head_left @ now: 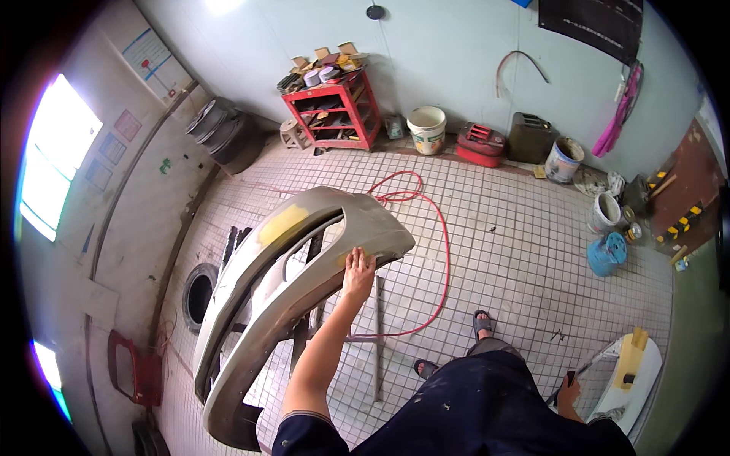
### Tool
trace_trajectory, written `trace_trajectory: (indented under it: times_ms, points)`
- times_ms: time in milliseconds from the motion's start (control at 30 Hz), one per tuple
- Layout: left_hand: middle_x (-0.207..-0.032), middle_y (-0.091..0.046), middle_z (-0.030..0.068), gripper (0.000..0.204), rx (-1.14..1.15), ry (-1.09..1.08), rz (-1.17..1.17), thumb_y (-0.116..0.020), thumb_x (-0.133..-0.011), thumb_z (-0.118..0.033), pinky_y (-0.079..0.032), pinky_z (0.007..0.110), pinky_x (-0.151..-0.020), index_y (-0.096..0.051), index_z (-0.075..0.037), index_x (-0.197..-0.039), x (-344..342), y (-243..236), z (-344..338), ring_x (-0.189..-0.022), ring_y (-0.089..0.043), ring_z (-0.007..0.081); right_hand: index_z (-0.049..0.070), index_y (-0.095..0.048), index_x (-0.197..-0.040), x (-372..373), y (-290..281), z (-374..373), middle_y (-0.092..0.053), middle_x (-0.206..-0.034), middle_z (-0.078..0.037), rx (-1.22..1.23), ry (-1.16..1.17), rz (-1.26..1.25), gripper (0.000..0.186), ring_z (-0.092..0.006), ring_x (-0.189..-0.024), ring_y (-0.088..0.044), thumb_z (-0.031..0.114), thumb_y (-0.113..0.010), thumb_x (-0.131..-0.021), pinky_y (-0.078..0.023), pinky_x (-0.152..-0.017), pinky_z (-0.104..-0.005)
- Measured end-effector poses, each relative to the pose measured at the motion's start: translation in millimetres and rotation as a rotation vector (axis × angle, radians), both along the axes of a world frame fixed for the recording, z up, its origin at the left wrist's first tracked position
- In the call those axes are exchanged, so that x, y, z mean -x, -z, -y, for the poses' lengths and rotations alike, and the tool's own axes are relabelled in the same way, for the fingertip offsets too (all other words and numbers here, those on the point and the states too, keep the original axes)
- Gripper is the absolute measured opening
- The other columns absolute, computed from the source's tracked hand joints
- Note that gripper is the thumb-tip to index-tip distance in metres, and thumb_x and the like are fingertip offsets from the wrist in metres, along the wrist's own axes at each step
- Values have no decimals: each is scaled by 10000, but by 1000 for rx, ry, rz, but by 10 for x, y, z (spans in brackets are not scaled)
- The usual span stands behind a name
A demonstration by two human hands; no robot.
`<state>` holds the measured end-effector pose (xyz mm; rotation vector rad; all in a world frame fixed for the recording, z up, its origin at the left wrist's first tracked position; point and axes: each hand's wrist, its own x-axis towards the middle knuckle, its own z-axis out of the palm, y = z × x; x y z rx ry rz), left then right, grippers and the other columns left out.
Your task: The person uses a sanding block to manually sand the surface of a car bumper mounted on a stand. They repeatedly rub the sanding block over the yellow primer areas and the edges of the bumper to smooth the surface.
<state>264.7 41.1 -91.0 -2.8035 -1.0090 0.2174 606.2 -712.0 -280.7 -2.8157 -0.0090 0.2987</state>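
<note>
A grey car bumper [323, 277] with a yellowish patch rests on a metal stand [377, 342] to my left. My left hand [358, 275] lies flat on the bumper near its right end, fingers stretched out, beside a smaller yellowish spot. Low on the right, my right hand [567, 397] is closed round a small dark object [571, 377] whose kind I cannot make out. That hand is beside a white panel [639, 384] bearing yellow tape and a small dark piece; whether they touch I cannot tell.
A red hose [447, 258] loops over the tiled floor right of the bumper. By the far wall are a red shelf cart [334, 114], a white bucket [426, 129], red and dark jerrycans [530, 137]. A blue container [607, 254] stands right; a tyre [199, 296] leans left.
</note>
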Motion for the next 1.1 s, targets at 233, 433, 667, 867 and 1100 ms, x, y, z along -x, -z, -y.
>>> trace_trajectory:
  times_ms: [233, 433, 667, 867, 1100]
  points:
    - [-1671, -334, 316, 734, 15, -132, -197, -568, -988, -138, -200, 743, -1232, -303, -128, -1672, -452, -64, 85, -1564, -253, 563, 28, -723, -1197, -1128, 429, -567, -735, -1102, -224, -330, -132, -1, 443, -427, -1011, -695, 434, -677, -1024, -529, -906, -502]
    - [-1666, -386, 250, 856, 44, -287, -92, -579, -965, -87, -270, 604, -1258, -165, -127, -1713, -560, -227, -21, -1566, -341, 418, 12, -740, -1125, -2307, 610, -1442, -761, -963, -172, -417, -137, -95, 433, -343, -873, -714, 430, -689, -1023, -547, -819, -447]
    - [-1670, -425, 177, 895, -20, -423, -28, -561, -940, -29, -329, 480, -1259, -126, -97, -1720, -480, -569, 122, -1554, -402, 312, 17, -745, -1074, -3082, 704, -1948, -730, -904, -88, -437, -178, -212, 403, -228, -813, -661, 408, -760, -978, -526, -747, -417]
    - [-1713, -372, 128, 945, -46, -574, 92, -572, -899, 9, -299, 496, -1279, -115, -91, -1720, -155, -678, 343, -1585, -358, 284, 39, -748, -1106, -3485, 644, -2262, -759, -1016, -102, -324, -223, -367, 349, -261, -899, -709, 334, -815, -934, -544, -812, -423]
    - [-1759, -260, 153, 991, -60, -959, 302, -589, -875, 48, -270, 486, -1302, -61, -18, -1711, 392, -1192, 512, -1617, -286, 300, 40, -756, -1184, -3453, 535, -2898, -776, -1052, -116, -232, -295, -342, 374, -291, -946, -734, 329, -802, -951, -566, -850, -440]
